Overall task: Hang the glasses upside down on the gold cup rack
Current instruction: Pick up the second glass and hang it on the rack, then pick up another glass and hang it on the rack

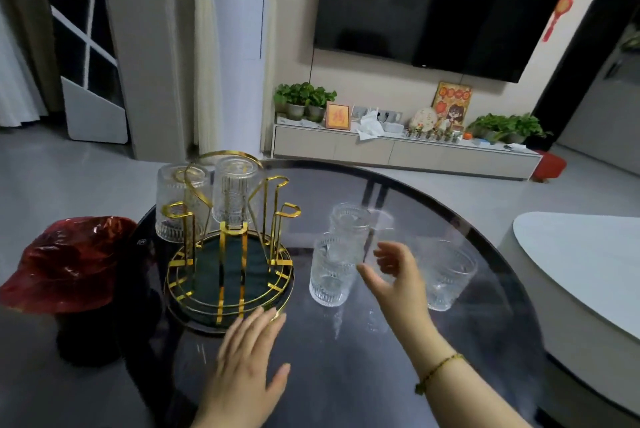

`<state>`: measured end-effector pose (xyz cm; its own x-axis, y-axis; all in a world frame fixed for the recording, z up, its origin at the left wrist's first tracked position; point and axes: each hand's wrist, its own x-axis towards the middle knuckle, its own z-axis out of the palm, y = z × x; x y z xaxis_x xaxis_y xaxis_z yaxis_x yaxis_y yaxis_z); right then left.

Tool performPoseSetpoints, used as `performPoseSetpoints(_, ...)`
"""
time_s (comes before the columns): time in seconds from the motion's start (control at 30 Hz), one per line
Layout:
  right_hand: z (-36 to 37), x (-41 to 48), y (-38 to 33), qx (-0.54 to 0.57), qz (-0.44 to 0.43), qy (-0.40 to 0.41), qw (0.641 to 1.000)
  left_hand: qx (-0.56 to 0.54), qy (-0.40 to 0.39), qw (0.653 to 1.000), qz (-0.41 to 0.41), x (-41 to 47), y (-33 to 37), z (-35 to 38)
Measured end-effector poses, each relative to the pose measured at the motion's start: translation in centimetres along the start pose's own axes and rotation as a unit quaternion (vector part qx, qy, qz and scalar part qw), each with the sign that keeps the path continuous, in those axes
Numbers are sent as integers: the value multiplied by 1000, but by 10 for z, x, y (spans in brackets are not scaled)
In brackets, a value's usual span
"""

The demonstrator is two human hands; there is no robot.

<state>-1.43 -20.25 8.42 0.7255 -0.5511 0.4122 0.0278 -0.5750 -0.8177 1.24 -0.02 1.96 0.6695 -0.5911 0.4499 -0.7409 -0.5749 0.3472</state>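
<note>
The gold cup rack stands on a round dark glass table, left of centre. Two ribbed clear glasses hang upside down on its far pegs, one at the back left and one at the back middle. Three more glasses stand upright on the table to the right: a near one, one behind it and one at the far right. My left hand lies flat with fingers spread, fingertips at the rack's front rim. My right hand is open, fingers curled, just right of the near glass and not touching it.
A crinkled red wrapper sits over a dark pot at the table's left edge. A white curved table lies to the right. Beyond are a low TV cabinet with plants and a wall-mounted television.
</note>
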Motion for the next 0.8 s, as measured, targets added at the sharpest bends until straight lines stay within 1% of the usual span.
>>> performPoseSetpoints(0.07, 10, -16, 23, 0, 46, -13, 999, 36, -21, 999, -2, -1, -1, 5)
performPoseSetpoints(0.13, 24, -24, 39, -12, 85, -59, 995, 66, -33, 997, 7, -1, -3, 10)
performPoseSetpoints(0.17, 30, -25, 44, -12, 99, -81, 992, 76, -38, 996, -1, 0, -1, 12)
performPoseSetpoints(0.23, 42, -25, 51, -8, 113, -99, 989, 89, -28, 996, -2, -1, 0, 16)
performPoseSetpoints(0.3, 51, -21, 53, -6, 113, -96, 989, 82, -29, 996, 12, -1, 1, 17)
performPoseSetpoints(0.37, 57, -15, 54, 1, 107, -88, 990, 85, -47, 995, 9, -3, 1, 18)
performPoseSetpoints(0.43, 61, -9, 55, 6, 108, -82, 991, 78, -76, 994, -12, -3, 4, 13)
performPoseSetpoints(0.53, 67, -3, 58, -7, 119, -79, 990, 22, -116, 992, -43, -2, 3, 14)
performPoseSetpoints(0.57, 68, -2, 59, -14, 125, -78, 989, 12, -100, 994, -38, -3, 1, 16)
performPoseSetpoints(0.7, 68, -1, 62, -11, 138, -83, 987, 15, -102, 994, -49, -3, 0, 20)
performPoseSetpoints(0.8, 64, -5, 59, 25, 113, -76, 990, 24, -93, 995, -39, -2, -2, 21)
